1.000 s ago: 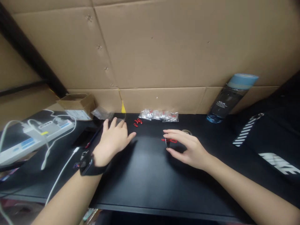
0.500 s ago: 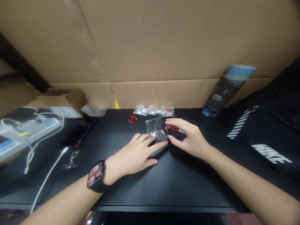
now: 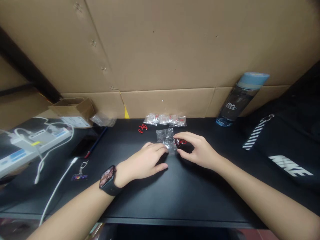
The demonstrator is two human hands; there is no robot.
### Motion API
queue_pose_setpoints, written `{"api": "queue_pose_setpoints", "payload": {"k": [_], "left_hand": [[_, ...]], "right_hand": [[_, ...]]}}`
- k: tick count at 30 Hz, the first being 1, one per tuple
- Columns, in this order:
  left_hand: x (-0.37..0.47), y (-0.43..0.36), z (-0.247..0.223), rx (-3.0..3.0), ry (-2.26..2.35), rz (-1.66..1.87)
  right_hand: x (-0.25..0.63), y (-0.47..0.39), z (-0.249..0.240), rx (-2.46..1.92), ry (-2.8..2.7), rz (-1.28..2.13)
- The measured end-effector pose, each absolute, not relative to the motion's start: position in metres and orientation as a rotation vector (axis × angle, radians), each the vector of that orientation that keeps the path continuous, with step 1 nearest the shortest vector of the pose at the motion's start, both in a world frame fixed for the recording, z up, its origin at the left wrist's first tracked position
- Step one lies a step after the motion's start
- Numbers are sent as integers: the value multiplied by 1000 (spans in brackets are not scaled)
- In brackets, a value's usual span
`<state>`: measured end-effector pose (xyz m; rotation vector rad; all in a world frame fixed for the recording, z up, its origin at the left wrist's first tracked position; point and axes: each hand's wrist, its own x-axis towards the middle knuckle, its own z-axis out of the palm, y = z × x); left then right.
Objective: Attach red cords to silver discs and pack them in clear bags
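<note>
My right hand (image 3: 200,146) pinches a small round, dark and shiny trinket (image 3: 177,142) with a red cord loop between thumb and fingers. Its edge meets the right side of a clear plastic bag (image 3: 165,135) lying on the black table. My left hand (image 3: 148,160), with a watch (image 3: 108,178) on the wrist, lies palm down. Its fingertips touch the bag's lower left edge and its thumb is spread away. Behind the bag are several small packed clear bags (image 3: 165,120) with red bits inside. Several loose red cord loops (image 3: 142,128) lie to their left.
A water bottle (image 3: 231,103) leans at the back right beside a black bag (image 3: 282,140). On the left are a power strip (image 3: 50,140) with white cables, a small cardboard box (image 3: 77,110), a phone (image 3: 83,146), a pen (image 3: 96,141) and a keychain (image 3: 80,173). A cardboard wall (image 3: 162,50) stands behind.
My right hand has moved slightly left, bringing the trinket up to the bag. My left hand's fingers have drawn in and curled more at the bag's edge. The view has shifted a little.
</note>
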<state>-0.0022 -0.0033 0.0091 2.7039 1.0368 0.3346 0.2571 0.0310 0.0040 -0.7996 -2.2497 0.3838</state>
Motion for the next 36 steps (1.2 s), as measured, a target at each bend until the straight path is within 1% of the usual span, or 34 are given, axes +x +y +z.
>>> {"api": "queue_pose_setpoints", "payload": {"k": [8, 15, 19, 25, 32, 36], "left_hand": [[-7, 0, 1, 2772, 1109, 274], [4, -11, -4, 2865, 1219, 275], [7, -13, -3, 2896, 1190, 327], [6, -13, 3, 2846, 1212, 278], [8, -6, 1, 2718, 1348, 410], [1, 2, -5, 2704, 1300, 479]], "right_hand": [[256, 30, 4, -834, -2259, 416], [253, 33, -6, -920, -2311, 447], [253, 36, -10, -1021, -2296, 423], [252, 35, -7, -1017, -2288, 445], [251, 28, -3, -1009, -2358, 481], [250, 26, -5, -988, -2393, 508]]}}
